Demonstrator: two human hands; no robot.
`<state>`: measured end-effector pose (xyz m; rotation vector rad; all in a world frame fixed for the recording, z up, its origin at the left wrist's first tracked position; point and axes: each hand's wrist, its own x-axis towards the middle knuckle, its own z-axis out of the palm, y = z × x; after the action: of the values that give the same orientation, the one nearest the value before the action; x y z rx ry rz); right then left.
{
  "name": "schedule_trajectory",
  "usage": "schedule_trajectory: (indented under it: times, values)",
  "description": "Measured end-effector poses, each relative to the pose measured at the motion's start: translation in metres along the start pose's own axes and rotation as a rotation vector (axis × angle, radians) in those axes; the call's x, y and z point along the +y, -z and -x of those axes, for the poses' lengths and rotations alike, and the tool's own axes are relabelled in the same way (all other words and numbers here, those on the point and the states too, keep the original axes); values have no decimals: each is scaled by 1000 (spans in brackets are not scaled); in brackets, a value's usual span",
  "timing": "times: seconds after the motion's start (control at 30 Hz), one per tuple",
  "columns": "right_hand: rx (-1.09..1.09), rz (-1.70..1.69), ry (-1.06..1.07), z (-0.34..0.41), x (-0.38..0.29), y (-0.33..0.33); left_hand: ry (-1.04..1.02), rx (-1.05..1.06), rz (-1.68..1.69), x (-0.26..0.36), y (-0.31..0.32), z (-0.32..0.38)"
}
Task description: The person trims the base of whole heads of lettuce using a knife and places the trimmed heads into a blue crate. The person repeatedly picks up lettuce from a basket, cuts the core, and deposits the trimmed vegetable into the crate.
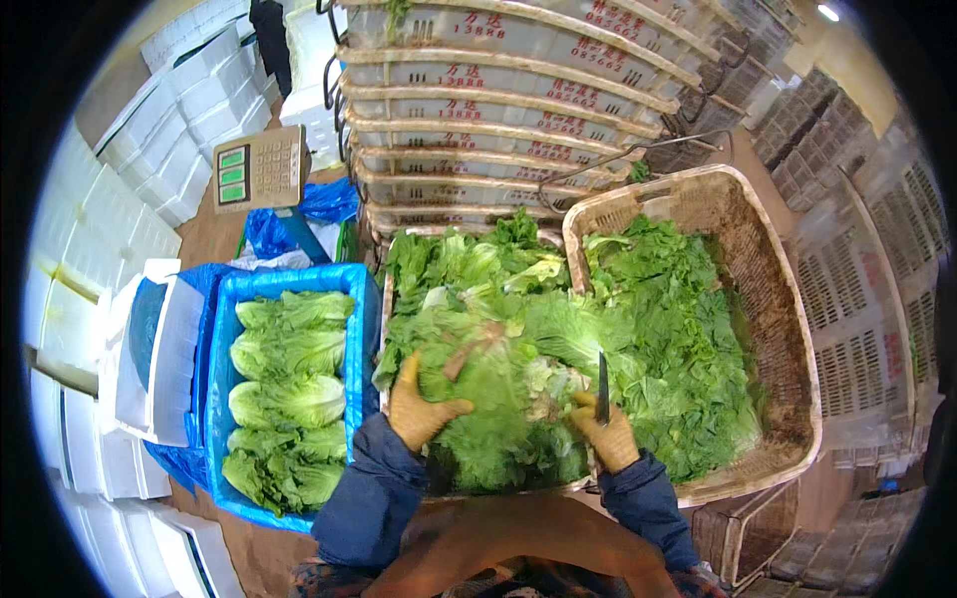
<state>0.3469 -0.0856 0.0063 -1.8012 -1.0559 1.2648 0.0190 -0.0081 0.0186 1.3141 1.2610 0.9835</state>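
Leafy green heads, lettuce or a similar cabbage (486,299), fill a crate in front of me. My left hand (420,407), in a yellowish glove, spreads its fingers and thumb at the left edge of a blurred leafy head (486,411); whether it grips the head is unclear. In my right hand (607,433), gloved too, a knife (602,389) points away from me, beside cut stems and pale leaves. Loose green leaves (665,329) fill much of the plastic basket (777,299) on the right. On the left, trimmed heads (288,400) lie stacked in a box lined with blue plastic (218,389).
Behind the crate rises a tall stack of plastic crates (486,112) bearing writing. A scale display (258,168) stands at the back left. White foam boxes (164,134) line the left side, and more crates (852,291) stand on the right. A metal rod (635,153) juts over the basket.
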Motion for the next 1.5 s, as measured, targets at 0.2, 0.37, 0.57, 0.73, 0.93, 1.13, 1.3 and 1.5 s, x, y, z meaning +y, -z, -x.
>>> schedule_trajectory:
  times: [0.2,0.37,0.57,0.73,0.93,1.13,1.3,1.5]
  values:
    - [-78,711,657,18,-78,-49,9,-62,129,-16,43,39]
    - [-242,941,527,24,-90,-93,-80,-68,-244,-45,45,77]
    - [-116,588,536,39,-64,-66,115,-136,41,-17,39,46]
    - [-6,509,397,44,-29,-36,-142,-713,-412,-38,-4,-36]
    - [202,356,425,53,9,-24,-202,-590,-897,-82,-25,-60]
    - [286,594,299,15,-7,68,26,-846,-1153,-56,-22,-44]
    - [605,823,274,-88,-66,195,54,-604,-1249,20,-36,-62]
    - [414,1174,202,-280,-98,278,-584,-426,-1084,-48,-194,-117]
